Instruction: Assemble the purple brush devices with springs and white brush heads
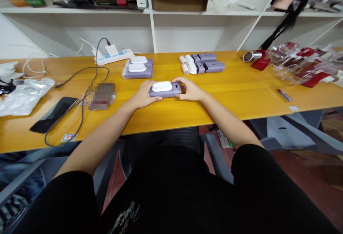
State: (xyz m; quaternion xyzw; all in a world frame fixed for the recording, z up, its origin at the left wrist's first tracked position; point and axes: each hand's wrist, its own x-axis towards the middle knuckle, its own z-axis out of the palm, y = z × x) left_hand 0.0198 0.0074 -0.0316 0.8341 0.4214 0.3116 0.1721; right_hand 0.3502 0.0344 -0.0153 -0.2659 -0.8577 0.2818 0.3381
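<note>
A purple-grey brush body with a white bristle pad (162, 86) lies near the table's front edge, bristles facing up. My left hand (144, 94) is closed round its left end, thumb along the front side. At the other end, my right hand (189, 89) pinches a short purple-grey end piece (176, 88) between thumb and fingers. That piece sits against the body; whether it is fastened cannot be seen. Behind my left hand are more purple-grey bodies (149, 70) with white oval pads (137, 67) on top. Further right lie loose purple-grey parts (213, 67), white ovals (192, 67) and pale cylinders (185, 69).
On the left are a phone (55, 114), a dark cable (82, 116), a plastic bag (29, 96) and a power strip (114, 57). To the right lie a small screwdriver-like tool (284, 94) and red items in clear wrapping (316, 78). Shelves (227, 13) stand behind.
</note>
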